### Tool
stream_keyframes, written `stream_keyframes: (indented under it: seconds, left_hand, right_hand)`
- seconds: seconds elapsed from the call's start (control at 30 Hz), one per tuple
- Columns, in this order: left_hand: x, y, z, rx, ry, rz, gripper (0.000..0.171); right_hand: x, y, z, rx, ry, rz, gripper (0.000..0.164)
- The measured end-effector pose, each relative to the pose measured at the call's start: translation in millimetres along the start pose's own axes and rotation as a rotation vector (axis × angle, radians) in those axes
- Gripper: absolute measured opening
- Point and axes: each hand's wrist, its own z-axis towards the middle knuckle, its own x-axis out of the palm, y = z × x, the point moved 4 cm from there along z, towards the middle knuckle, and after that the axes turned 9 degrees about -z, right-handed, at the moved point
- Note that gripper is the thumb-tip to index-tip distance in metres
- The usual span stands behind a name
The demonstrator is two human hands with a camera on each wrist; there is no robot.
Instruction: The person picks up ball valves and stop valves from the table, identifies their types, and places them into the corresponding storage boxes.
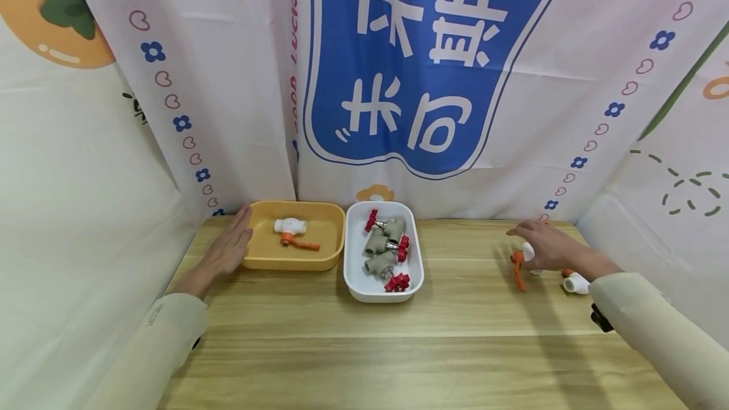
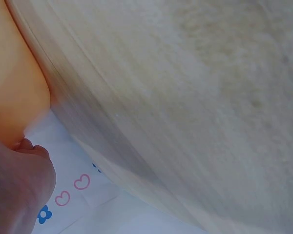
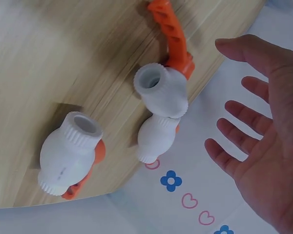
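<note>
My left hand [image 1: 226,249] lies along the left end of the yellow tray [image 1: 290,264], fingers extended against its wall. In the left wrist view, part of this hand [image 2: 24,183] shows beside the tray [image 2: 14,68]. One white ball valve [image 1: 291,227] with an orange lever lies in that tray. Over the right side of the table hovers my right hand [image 1: 549,245], fingers spread and holding nothing. Close to it, in the right wrist view, are a ball valve with its lever raised [image 3: 166,92], a second touching it [image 3: 156,139], and a third apart [image 3: 66,153].
A white tray [image 1: 383,297] stands right of the yellow one. It holds three grey-green valves [image 1: 376,243] with red handwheels. The wooden table [image 1: 364,347] ends at a printed curtain [image 1: 256,112] behind, with white fabric walls at both sides.
</note>
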Motion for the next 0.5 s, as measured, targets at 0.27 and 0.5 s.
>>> stream_keyframes:
  seconds: [0.27,0.5]
  left_hand:
    - [0.2,-0.1,-0.4,0.004,-0.003,-0.001,0.062]
    - [0.6,-0.8,-0.1,-0.003,-0.001,-0.002,0.062]
  right_hand:
    - [10,-9,-4,0.002,0.041,0.020,0.071]
    - [19,-14,-7,0.027,0.093,0.038,0.073]
